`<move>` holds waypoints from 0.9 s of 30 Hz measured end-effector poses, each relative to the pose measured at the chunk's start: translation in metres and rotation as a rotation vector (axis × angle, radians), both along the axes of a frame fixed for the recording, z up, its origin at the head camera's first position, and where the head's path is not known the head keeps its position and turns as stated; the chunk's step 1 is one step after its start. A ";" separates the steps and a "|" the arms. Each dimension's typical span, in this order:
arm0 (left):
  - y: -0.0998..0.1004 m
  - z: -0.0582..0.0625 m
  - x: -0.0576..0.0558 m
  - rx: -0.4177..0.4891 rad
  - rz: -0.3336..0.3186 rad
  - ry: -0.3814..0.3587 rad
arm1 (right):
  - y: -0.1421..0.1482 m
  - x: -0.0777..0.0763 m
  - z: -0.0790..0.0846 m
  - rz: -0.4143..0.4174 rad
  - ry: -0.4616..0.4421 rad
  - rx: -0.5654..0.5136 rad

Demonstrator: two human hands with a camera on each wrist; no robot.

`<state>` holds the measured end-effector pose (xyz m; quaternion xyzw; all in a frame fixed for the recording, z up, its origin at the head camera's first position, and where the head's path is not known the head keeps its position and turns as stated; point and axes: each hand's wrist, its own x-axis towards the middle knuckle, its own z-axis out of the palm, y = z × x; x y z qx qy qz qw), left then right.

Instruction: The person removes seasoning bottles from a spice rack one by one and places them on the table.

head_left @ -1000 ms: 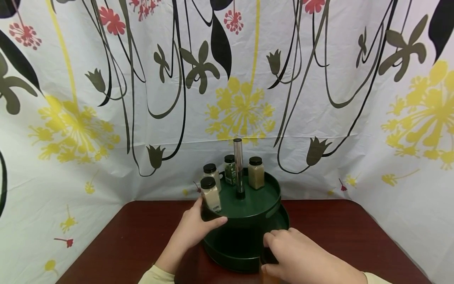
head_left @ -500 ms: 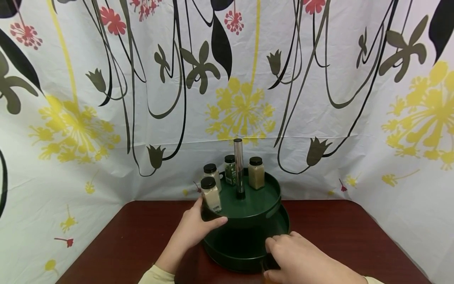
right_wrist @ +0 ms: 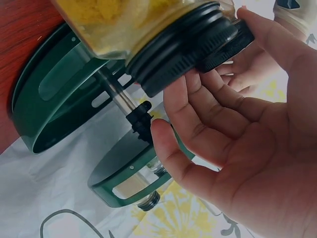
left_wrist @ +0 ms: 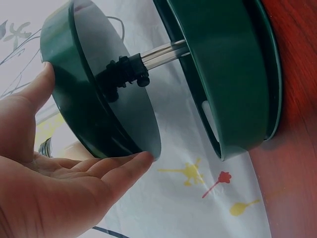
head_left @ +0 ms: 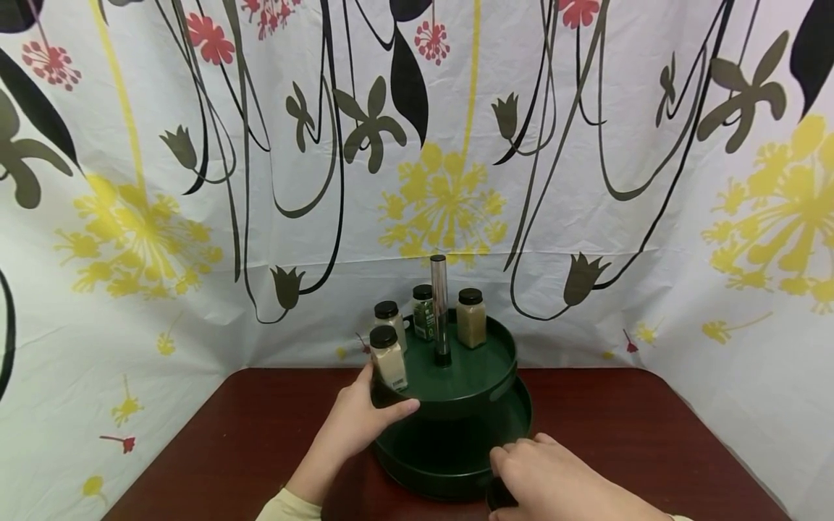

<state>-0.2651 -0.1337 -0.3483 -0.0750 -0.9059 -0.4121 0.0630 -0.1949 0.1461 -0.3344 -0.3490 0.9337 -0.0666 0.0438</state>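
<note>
A two-tier green round rack has an upper tray [head_left: 465,383] and a lower tray [head_left: 436,483]. My left hand [head_left: 352,412] rests along the upper tray's outer wall, thumb at the front and straightened fingers at the left side. Beside those fingers stands a jar of pale powder [head_left: 389,362] with a black lid. My right hand [head_left: 554,481] is low at the rack's front right, pinching a jar's black lid [right_wrist: 229,47] between thumb and fingers; that jar's body is mostly hidden. Closer to the right wrist camera is a clear jar with yellow contents [right_wrist: 104,25].
Further jars stand on the upper tray: a pale one [head_left: 389,318], a green-labelled one [head_left: 423,315] and a tan one [head_left: 471,322]. A clear post [head_left: 439,304] rises from the tray's middle. The dark red table [head_left: 280,427] meets a floral-patterned curtain [head_left: 313,239] behind.
My right hand has shifted slightly down and right, toward me, with the jar. An amber part seen below it earlier has left the head view. The left hand and rack stay put.
</note>
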 end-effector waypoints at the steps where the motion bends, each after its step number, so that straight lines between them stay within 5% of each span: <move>1: 0.000 0.000 0.000 0.003 -0.002 0.000 | 0.000 0.000 -0.001 0.002 -0.001 -0.008; 27: 0.001 0.002 0.005 -0.014 0.002 -0.009 | -0.001 0.002 -0.012 0.054 0.056 0.032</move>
